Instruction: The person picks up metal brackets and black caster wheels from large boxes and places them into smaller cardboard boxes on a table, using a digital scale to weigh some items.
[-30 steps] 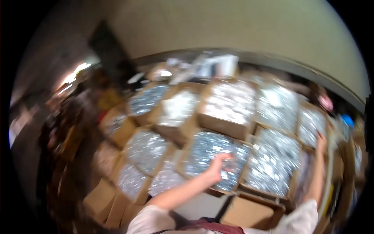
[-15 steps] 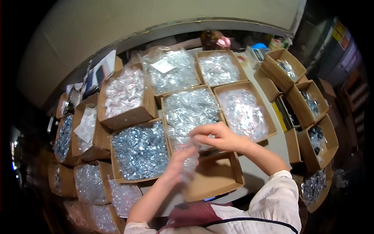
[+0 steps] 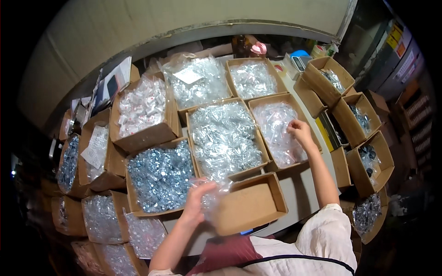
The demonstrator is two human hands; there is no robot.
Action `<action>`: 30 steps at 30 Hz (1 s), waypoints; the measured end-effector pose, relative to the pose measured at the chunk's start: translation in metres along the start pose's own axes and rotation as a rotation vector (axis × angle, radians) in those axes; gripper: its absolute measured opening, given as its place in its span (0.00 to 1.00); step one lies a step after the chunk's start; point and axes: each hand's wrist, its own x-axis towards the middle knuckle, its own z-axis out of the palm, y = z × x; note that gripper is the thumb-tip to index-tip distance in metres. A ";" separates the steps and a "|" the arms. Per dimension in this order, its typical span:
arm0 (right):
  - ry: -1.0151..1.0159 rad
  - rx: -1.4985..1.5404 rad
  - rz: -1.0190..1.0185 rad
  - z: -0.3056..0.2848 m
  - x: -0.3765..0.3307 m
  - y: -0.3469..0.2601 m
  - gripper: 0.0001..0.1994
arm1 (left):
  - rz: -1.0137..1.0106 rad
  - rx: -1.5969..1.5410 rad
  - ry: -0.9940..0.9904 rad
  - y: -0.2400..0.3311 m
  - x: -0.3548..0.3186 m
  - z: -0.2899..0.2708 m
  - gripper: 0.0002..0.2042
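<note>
My left hand (image 3: 199, 202) is closed round a clear plastic bag (image 3: 211, 198), beside the left edge of an open cardboard box (image 3: 252, 204) with a bare bottom. The bag's upper edge spreads toward the middle box. Over to the right, my right hand (image 3: 301, 133) reaches into a carton of clear plastic packets (image 3: 276, 124), its thumb and fingers pinched together at the packets. What lies between those fingertips is too small to make out. Between my hands stands a carton of packets with shiny metal parts (image 3: 225, 138). Left of it is a carton of loose bluish metal pieces (image 3: 161, 177).
More cartons stand behind, including one of white packets (image 3: 143, 108) and a large clear bag (image 3: 195, 85). Stacked boxes (image 3: 357, 115) line the right side, others (image 3: 103, 218) the left. A scale (image 3: 297, 62) and a pink-lidded bottle (image 3: 258, 48) sit at the back.
My right hand has left the bag near my left hand and moved right, into the carton of clear packets. My left hand has shifted slightly left, still holding the bag.
</note>
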 end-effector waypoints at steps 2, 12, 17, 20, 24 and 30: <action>0.006 0.264 0.083 -0.011 -0.009 -0.015 0.02 | -0.012 -0.002 -0.016 -0.004 -0.001 -0.004 0.06; -0.061 0.742 0.183 -0.027 -0.059 -0.108 0.05 | 0.031 0.364 -0.133 -0.056 0.018 -0.017 0.06; -0.623 0.528 0.088 0.021 -0.086 -0.164 0.07 | 0.234 0.894 -0.170 -0.096 0.033 -0.024 0.11; -0.523 0.165 -0.060 0.071 -0.069 -0.156 0.14 | 0.451 1.354 -0.395 -0.107 0.032 -0.029 0.18; -0.224 -0.365 -0.643 0.149 -0.041 -0.117 0.22 | 0.557 1.652 -0.363 -0.106 0.000 -0.012 0.29; -0.349 -0.333 -0.435 0.143 -0.029 -0.126 0.11 | 0.662 1.341 -0.349 -0.051 -0.013 -0.030 0.18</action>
